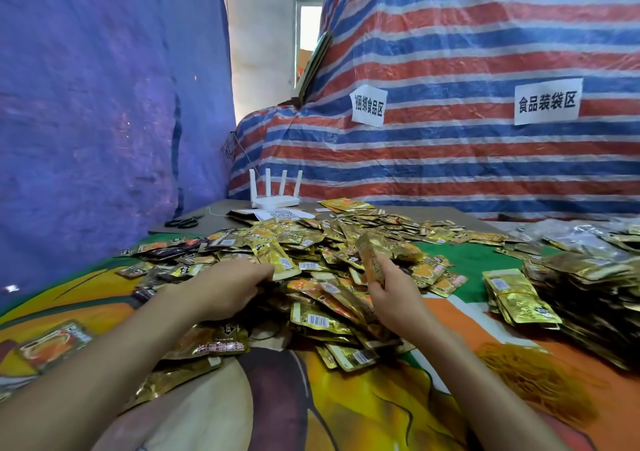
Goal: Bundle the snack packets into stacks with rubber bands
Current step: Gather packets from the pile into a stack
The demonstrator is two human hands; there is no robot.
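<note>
The right hand (394, 294) grips a small stack of gold packets (371, 254) upright, fingers curled round its lower end. The left hand (225, 289) rests on the loose pile of snack packets (322, 242) spread between and beyond both hands; whether it grips one cannot be told. A heap of rubber bands (530, 378) lies right of the right forearm, with the bundled stacks (588, 287) beyond.

Loose packet pile (329, 260) fills my centre reach. Free lanes: bare cloth (363, 409) right in front of me, and the green gap (474, 260) between pile and stacked packets (588, 277) on the right. Rubber bands (530, 378) sit near right. Router (275, 201) and scissors (181, 222) block far left; tarp (450, 159) closes the back.
</note>
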